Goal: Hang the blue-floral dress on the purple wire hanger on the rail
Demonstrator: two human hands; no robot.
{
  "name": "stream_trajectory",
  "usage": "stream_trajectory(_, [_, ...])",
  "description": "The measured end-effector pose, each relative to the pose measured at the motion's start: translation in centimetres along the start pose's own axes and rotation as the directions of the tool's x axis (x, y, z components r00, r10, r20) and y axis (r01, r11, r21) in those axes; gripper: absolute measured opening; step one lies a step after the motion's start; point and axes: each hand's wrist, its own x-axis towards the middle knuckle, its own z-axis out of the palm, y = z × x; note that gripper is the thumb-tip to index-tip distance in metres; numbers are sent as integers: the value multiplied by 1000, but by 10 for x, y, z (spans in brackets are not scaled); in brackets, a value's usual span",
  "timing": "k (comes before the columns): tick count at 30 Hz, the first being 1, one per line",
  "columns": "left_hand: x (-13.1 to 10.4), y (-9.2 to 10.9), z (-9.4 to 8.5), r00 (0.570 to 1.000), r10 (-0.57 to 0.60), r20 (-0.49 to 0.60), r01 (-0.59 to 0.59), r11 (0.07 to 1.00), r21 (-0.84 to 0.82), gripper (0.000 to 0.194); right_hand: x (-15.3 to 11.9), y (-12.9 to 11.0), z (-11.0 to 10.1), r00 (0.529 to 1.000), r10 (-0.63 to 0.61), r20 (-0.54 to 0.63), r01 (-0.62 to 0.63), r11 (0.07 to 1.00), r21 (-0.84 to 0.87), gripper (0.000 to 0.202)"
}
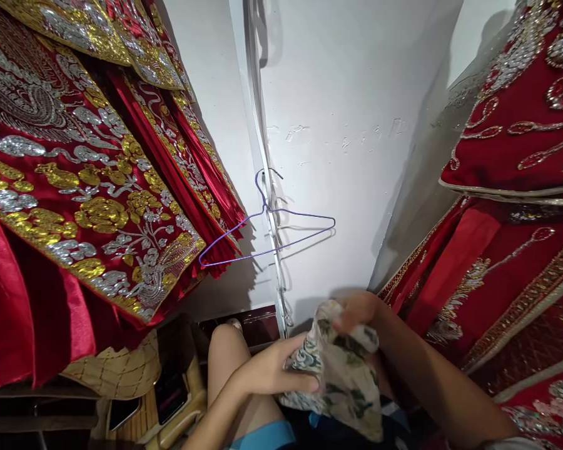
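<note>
A patterned cloth (347,375), pale with green leaf shapes and a blue-grey scroll print on one side, is bunched over my lap. My left hand (281,369) grips its left edge, thumb on top and fingers underneath. At the cloth's upper edge, my right hand (359,309) is closed on a fold, slightly smeared by motion. What kind of cloth item it is does not show. Beyond my hands, a purple wire hanger (267,234) hangs bare on a white rail with hooks (272,225) against the wall.
Red garments with gold and silver sequins (103,212) hang at the left. More red beaded garments (520,250) hang close on the right. Low at the left are a slatted wooden seat (143,415) with two dark phone-like devices and a woven tan piece (117,369).
</note>
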Motion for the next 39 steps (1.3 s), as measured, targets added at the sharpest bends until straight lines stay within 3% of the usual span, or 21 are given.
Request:
stream_trajectory(1, [3,4,3,999,11,-34,-10,999,39,54,0,-9,-3,965,72,253,-81,996,24,46])
stream_trajectory(2, [6,7,6,997,31,-77,-25,997,78,49,0,-17,-5,891,114,439,-135,991,17,45])
stream_trajectory(3, [10,9,7,991,60,-118,-48,994,103,43,0,-25,-6,837,121,534,-144,990,1,43])
stream_trajectory(4, [13,11,8,984,93,-149,-78,991,105,35,-2,-32,-8,841,94,533,-106,994,-8,39])
stream_trajectory(6, [16,13,1,973,134,-188,-128,991,47,22,-6,-43,-13,886,14,464,4,999,-38,30])
stream_trajectory(8, [12,12,-13,956,101,-275,-117,992,-45,21,-11,-48,-22,940,-45,338,82,992,-98,22])
stream_trajectory(10, [0,7,-32,936,2,-352,-62,986,-158,29,-13,-50,-32,986,-105,131,126,978,-167,20])
stream_trajectory(12, [-15,1,-51,940,-91,-329,17,975,-221,37,-9,-48,-41,972,-211,-105,190,964,-185,17])
stream_trajectory(13, [-23,-1,-59,950,-123,-286,65,977,-205,38,-5,-45,-44,932,-283,-228,246,953,-177,16])
stream_trajectory(15, [-38,-4,-70,958,-188,-216,175,981,-80,39,3,-40,-49,799,-388,-460,360,920,-152,25])
stream_trajectory(17, [-49,-6,-78,932,-265,-245,301,946,120,41,13,-36,-51,653,-424,-628,436,888,-147,34])
stream_trajectory(18, [-54,-6,-82,909,-286,-302,358,908,217,43,19,-34,-51,602,-426,-675,452,879,-152,36])
stream_trajectory(21, [-66,-5,-94,835,-231,-499,471,768,434,34,44,-29,-52,551,-459,-697,464,863,-201,29])
stream_trajectory(26, [-78,-12,-116,800,-124,-587,513,649,562,36,106,-5,-54,622,-447,-643,376,891,-257,32])
stream_trajectory(29, [-86,-17,-124,744,-73,-664,523,682,511,40,128,16,-58,659,-457,-597,293,888,-356,26])
stream_trajectory(31, [-91,-18,-126,685,-69,-725,540,717,442,43,129,27,-59,661,-456,-596,256,884,-392,25])
stream_trajectory(33, [-95,-17,-128,649,-96,-754,567,722,397,45,119,33,-61,624,-446,-642,224,889,-400,23])
stream_trajectory(36, [-94,-15,-128,665,-86,-742,553,724,412,42,97,31,-62,556,-437,-707,189,895,-404,22])
stream_trajectory(39, [-80,-5,-126,666,34,-745,441,787,431,36,80,25,-64,559,-434,-707,199,897,-394,30])
